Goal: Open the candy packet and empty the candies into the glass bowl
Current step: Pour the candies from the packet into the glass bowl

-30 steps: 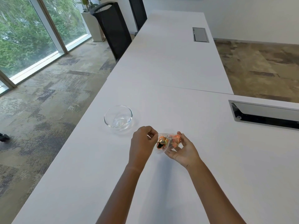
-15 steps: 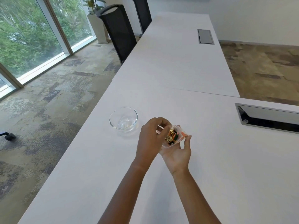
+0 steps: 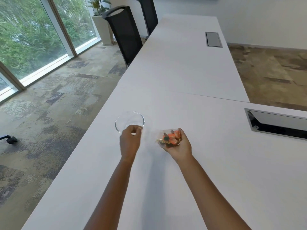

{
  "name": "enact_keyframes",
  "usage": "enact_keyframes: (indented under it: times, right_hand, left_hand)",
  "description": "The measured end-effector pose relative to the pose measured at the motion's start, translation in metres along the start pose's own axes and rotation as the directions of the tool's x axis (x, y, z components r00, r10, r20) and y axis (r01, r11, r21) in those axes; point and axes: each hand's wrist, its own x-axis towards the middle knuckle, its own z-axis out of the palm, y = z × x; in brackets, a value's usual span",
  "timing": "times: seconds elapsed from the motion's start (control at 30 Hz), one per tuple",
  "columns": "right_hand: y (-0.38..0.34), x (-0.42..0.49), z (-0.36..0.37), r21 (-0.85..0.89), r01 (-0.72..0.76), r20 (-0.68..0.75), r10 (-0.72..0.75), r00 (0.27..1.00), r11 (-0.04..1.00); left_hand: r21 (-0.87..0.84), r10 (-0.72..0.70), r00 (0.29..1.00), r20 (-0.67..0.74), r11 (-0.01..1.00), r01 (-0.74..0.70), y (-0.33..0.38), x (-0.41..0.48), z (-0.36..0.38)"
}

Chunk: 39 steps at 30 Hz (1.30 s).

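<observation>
Glass bowl (image 3: pixel 129 121) stood empty on white table (image 3: pixel 207 163). Left hand (image 3: pixel 130 141) had fingers pinched on its near rim. Right hand (image 3: pixel 180 145), palm up just right of bowl, was closed around clear packet (image 3: pixel 169 138) of orange and gold candies.

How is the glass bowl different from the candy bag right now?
The glass bowl looks empty; the candy packet is full of orange and gold candies. The bowl sits on the white table, with the left hand at its near rim; the packet is cupped in the right hand. Both are see-through.
</observation>
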Motion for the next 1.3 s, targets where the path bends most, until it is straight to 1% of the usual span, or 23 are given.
enact_keyframes:
  times: [0.1, 0.17, 0.27, 0.37, 0.43, 0.5, 0.6, 0.7, 0.77, 0.87, 0.93, 1.07, 1.13, 1.3]
  right_hand:
    - [0.002, 0.008, 0.021, -0.046, -0.007, -0.026, 0.006, 1.000, 0.999]
    - [0.003, 0.013, 0.039, -0.083, 0.005, -0.032, -0.007, 0.999, 0.997]
    - [0.005, 0.018, 0.068, -0.149, 0.038, -0.021, -0.041, 0.999, 0.988]
    - [0.011, 0.021, 0.095, -0.247, 0.070, -0.034, -0.081, 0.996, 0.966]
    - [0.019, 0.021, 0.108, -0.311, 0.110, -0.034, -0.127, 0.991, 0.944]
    - [0.027, 0.022, 0.116, -0.427, 0.165, 0.010, -0.178, 0.984, 0.889]
    - [0.038, 0.023, 0.121, -0.601, 0.281, 0.120, -0.264, 0.957, 0.748]
    - [0.043, 0.024, 0.121, -0.696, 0.372, 0.230, -0.300, 0.926, 0.615]
    - [0.044, 0.024, 0.120, -0.717, 0.398, 0.274, -0.294, 0.916, 0.573]
    - [0.043, 0.021, 0.121, -0.698, 0.495, 0.367, -0.335, 0.868, 0.518]
    - [0.042, 0.017, 0.122, -0.699, 0.545, 0.421, -0.349, 0.837, 0.463]
    - [0.039, 0.010, 0.121, -0.719, 0.596, 0.532, -0.269, 0.803, 0.357]
    - [0.036, 0.004, 0.123, -0.725, 0.602, 0.552, -0.242, 0.798, 0.333]
    - [0.031, -0.001, 0.124, -0.711, 0.627, 0.576, -0.248, 0.779, 0.318]
  left_hand:
    - [-0.009, -0.135, 0.976, -0.169, 0.991, 0.135, -0.012, 0.017, -0.005]
    - [-0.014, -0.226, 0.949, -0.221, 0.974, 0.228, -0.017, 0.025, -0.006]
    - [-0.059, -0.326, 0.929, -0.174, 0.945, 0.320, -0.023, 0.035, -0.005]
    - [-0.164, -0.396, 0.913, -0.095, 0.911, 0.378, -0.029, 0.043, -0.003]
    - [-0.202, -0.405, 0.912, -0.068, 0.901, 0.385, -0.033, 0.047, -0.001]
    - [-0.227, -0.388, 0.920, -0.058, 0.902, 0.367, -0.036, 0.049, 0.002]
    - [-0.283, -0.394, 0.918, -0.055, 0.887, 0.364, -0.040, 0.050, 0.005]
    - [-0.304, -0.404, 0.912, -0.075, 0.880, 0.365, -0.041, 0.050, 0.007]
    - [-0.303, -0.410, 0.908, -0.083, 0.879, 0.369, -0.043, 0.051, 0.007]
    - [-0.293, -0.423, 0.903, -0.082, 0.876, 0.383, -0.044, 0.051, 0.007]
    - [-0.291, -0.419, 0.904, -0.086, 0.878, 0.379, -0.044, 0.050, 0.008]
    - [-0.304, -0.409, 0.907, -0.102, 0.881, 0.363, -0.045, 0.049, 0.008]
    - [-0.319, -0.399, 0.911, -0.100, 0.880, 0.351, -0.047, 0.050, 0.009]
    - [-0.302, -0.394, 0.914, -0.100, 0.887, 0.349, -0.049, 0.049, 0.010]
